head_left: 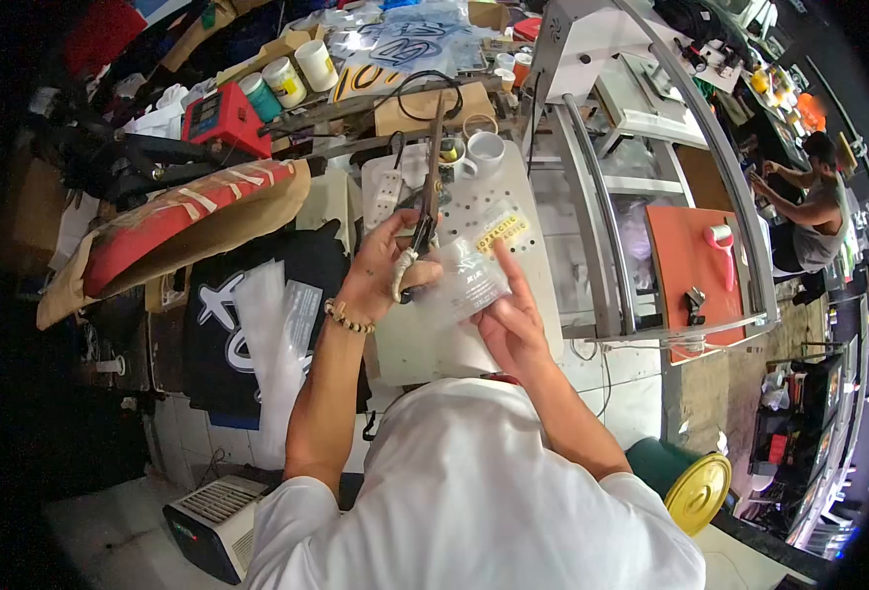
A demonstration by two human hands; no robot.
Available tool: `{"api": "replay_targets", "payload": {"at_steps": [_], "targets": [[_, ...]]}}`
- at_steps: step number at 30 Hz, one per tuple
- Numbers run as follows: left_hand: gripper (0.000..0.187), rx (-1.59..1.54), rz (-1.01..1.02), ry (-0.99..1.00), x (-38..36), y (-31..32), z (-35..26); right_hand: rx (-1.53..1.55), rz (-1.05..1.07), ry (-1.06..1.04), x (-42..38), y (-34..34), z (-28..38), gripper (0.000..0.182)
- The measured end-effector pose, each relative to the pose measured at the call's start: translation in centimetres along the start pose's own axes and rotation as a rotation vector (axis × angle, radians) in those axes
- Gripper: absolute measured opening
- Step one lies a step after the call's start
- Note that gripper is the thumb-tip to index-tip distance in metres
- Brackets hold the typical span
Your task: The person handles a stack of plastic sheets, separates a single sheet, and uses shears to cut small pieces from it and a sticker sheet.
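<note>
Two hands on one flimsy sheet, and the blades are close to your fingers

One clear film sheet (pixel 474 275) with a yellow printed label sits between your hands above the white perforated platen (pixel 513 197), its right edge pinched in your right hand (pixel 513 329), fingers closed on it with the thumb pointing up toward the print; the scissors (pixel 427 202) meet it from the left, gripped in your left hand (pixel 390 270), which is wrapped shut around the handles, tips pointing away toward the white mug (pixel 486 149). You could nick a right fingertip or cut into the label if the limp film buckles or slides as the blades close, since only one edge is held. Whether the blades are already biting the film is hard to tell here, it looks like they are just at its left edge
</note>
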State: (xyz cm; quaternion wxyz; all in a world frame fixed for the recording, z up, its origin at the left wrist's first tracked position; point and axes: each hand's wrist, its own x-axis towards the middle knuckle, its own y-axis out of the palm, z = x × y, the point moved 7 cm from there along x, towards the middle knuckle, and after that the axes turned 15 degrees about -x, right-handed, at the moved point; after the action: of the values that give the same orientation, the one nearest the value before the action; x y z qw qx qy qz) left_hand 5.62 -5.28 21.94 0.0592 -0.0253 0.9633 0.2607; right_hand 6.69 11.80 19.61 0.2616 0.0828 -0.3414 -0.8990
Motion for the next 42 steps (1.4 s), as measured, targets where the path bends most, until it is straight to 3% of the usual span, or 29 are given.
{"api": "replay_targets", "payload": {"at_steps": [1, 3, 4, 7, 10, 12, 13, 14, 15, 17, 23, 25, 42], "targets": [[0.066, 0.002, 0.000, 0.005, 0.2, -0.3, -0.2, 0.000, 0.005, -0.002, 0.6, -0.2, -0.2, 0.069], [0.071, 0.125, -0.020, 0.044, 0.4, -0.8, -0.8, -0.361, -0.003, 0.005, 1.6, -0.7, -0.7, 0.057], [0.071, 0.127, -0.021, 0.049, 0.3, -0.8, -0.9, -0.316, -0.009, 0.016, 1.7, -0.7, -0.4, 0.048], [0.076, 0.172, -0.167, 0.230, -1.2, -1.6, -1.8, -0.391, -0.069, -0.016, 2.4, -0.9, -0.3, 0.050], [0.067, 0.053, -0.306, 0.286, -4.8, -2.9, -0.3, -0.334, -0.167, -0.136, 3.3, -0.3, 0.9, 0.051], [0.059, 0.144, -0.329, 0.302, -7.3, -4.2, 3.0, -0.352, -0.200, -0.170, 3.9, -0.4, 1.2, 0.051], [0.047, 0.095, -0.325, 0.276, -8.4, -4.6, 4.8, -0.367, -0.234, -0.195, 4.1, -0.6, 1.3, 0.052], [0.050, -0.208, -0.304, 0.027, -9.2, -7.7, 9.6, -0.367, -0.235, -0.200, 4.3, -0.7, 1.2, 0.052], [0.065, -0.468, -0.227, 0.021, -10.4, -8.6, 12.8, -0.351, -0.249, -0.189, 4.6, -0.9, 0.9, 0.051], [0.076, 0.106, -0.156, 0.078, -11.8, -5.8, 12.4, -0.333, -0.260, -0.180, 5.2, -1.0, 0.3, 0.051], [0.094, 0.349, -0.109, 0.031, -12.2, -2.1, 11.4, -0.333, -0.275, -0.138, 6.0, -0.8, -2.0, 0.054], [0.093, 0.371, -0.118, 0.093, -11.7, -1.6, 11.0, -0.360, -0.336, -0.145, 5.8, -0.6, -2.2, 0.052], [0.081, 0.302, -0.240, -0.030, -10.6, -2.0, 11.8, -0.384, -0.361, -0.116, 4.5, -0.5, -3.5, 0.051]]}}
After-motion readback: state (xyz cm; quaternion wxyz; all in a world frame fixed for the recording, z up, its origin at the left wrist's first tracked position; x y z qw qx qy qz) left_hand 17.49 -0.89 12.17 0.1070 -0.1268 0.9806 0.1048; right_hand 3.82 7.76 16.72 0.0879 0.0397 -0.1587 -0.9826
